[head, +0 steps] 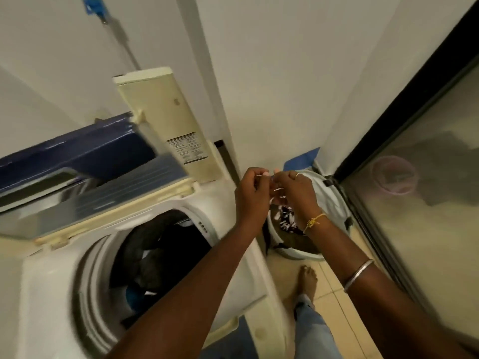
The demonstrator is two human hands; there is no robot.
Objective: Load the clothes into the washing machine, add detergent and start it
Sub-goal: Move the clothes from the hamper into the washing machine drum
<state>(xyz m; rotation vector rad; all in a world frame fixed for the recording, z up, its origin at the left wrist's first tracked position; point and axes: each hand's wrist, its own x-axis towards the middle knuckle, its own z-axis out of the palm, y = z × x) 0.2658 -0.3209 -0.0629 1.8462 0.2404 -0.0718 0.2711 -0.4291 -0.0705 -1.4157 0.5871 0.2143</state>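
The white top-loading washing machine [233, 286] stands at the left with its lid [85, 182] folded up. Dark clothes [155, 257] lie in its drum. On the floor to its right sits a white laundry basket [334, 200] with a black-and-white patterned garment [285, 220] and other dark cloth inside. My left hand [252, 195] and my right hand [295, 193] meet above the gap between machine and basket. Both pinch a small pale item [275, 180] between their fingertips; what it is cannot be made out.
A white wall corner rises just behind the hands. A dark-framed glass door [420, 193] closes off the right side. My bare foot [307, 281] stands on the beige floor tiles in front of the basket. A blue-headed mop [96, 7] leans against the wall at the top left.
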